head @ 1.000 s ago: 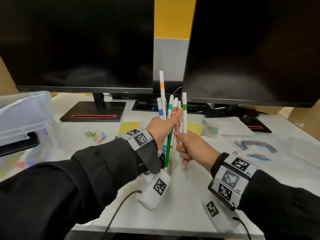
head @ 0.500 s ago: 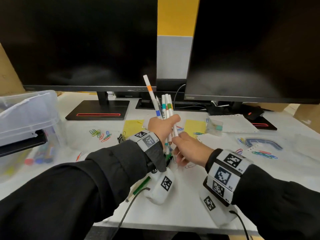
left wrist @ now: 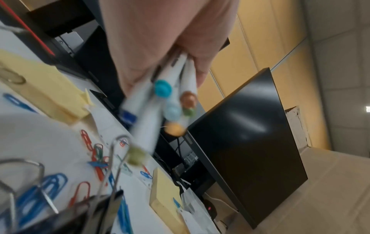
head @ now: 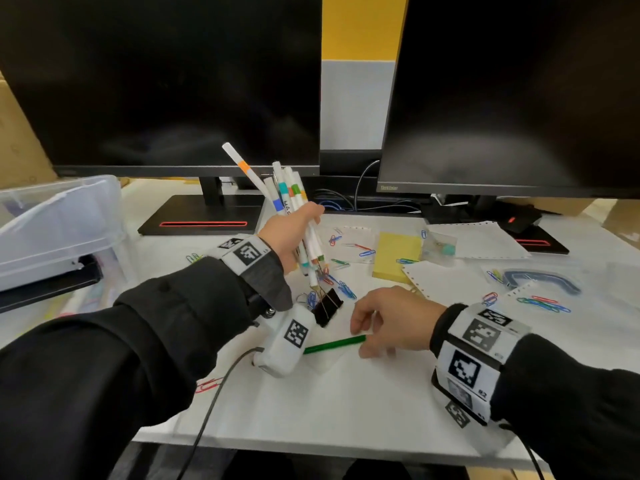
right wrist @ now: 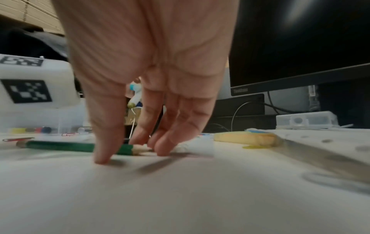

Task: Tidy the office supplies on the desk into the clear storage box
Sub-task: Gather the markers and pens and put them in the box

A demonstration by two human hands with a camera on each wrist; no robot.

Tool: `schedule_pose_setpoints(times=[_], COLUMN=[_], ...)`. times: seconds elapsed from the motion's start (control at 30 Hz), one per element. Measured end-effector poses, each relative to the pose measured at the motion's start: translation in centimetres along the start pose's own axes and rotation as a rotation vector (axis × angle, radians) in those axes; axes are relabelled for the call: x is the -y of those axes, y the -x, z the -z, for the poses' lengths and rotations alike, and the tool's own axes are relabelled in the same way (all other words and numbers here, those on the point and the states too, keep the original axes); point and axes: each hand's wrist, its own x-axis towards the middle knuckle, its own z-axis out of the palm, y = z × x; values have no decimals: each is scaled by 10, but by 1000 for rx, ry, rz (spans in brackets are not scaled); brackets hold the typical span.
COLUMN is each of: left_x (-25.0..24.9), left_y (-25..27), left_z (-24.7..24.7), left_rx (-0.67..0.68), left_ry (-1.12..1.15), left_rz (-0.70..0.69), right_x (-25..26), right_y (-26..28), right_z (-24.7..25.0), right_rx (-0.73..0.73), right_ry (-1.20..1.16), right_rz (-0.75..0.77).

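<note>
My left hand (head: 294, 233) grips a bundle of white markers (head: 287, 199) with coloured bands, held tilted above the desk in front of the left monitor. The left wrist view shows the markers' coloured end caps (left wrist: 162, 90) sticking out below my fist (left wrist: 150, 39). A green pencil (head: 332, 344) lies flat on the desk. My right hand (head: 367, 336) is lowered over its sharpened end, thumb (right wrist: 104, 152) on the near side and fingers (right wrist: 160, 148) on the far side, fingertips touching the desk. The pencil (right wrist: 60, 146) stays on the surface. The clear storage box (head: 59, 216) stands at the far left.
A black binder clip (head: 327, 306) stands just behind the pencil. Coloured paper clips (head: 540, 301) lie scattered, with a yellow sticky-note pad (head: 396, 258) and perforated paper sheets (head: 478, 240). Two dark monitors on stands (head: 204, 220) close off the back of the desk.
My right hand left the marker bundle and dropped to the desk over the green pencil, which was in the bundle before. The left hand tilted the markers leftward.
</note>
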Motion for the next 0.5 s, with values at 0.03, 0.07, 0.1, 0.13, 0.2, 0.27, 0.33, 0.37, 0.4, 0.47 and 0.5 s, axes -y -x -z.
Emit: schedule_pose_setpoints(times=[0.03,0.07,0.1,0.13,0.2,0.27,0.33,0.37,0.4,0.47,0.5], left_x=[-2,-4,-5,-7,-8,-9,-10,-9,-8,-5,-4], left_y=[2,5,8,12,19,26,32,35,36,40,42], left_z=[3,5,8,10,13,12,8,5,2,-4,-7], left_rx=[42,89,143,204,334,443,515,542,566,606,616], left_ry=[-12,-15,-20,-35,-83,-155,-272,-340,-406,-513,-544], left_rz=[13,36,63,81,69,31,3,-21,-49,-85,-92], right_x=[-1,-1,-2,-3,-5,-6,-7,-7,-7,-7,-7], right_y=[-2,-3,-3,-2,0,4,9,11,13,17,18], right_z=[0,0,1,3,12,27,45,53,61,70,72], right_rx=[-10,-10,-2,3,-6,-46,-147,-208,-265,-353,-381], right_ry=[19,30,39,43,-10,-136,-255,-319,-387,-527,-593], right_rz=[-5,-14,-19,-16,4,31,44,48,58,91,106])
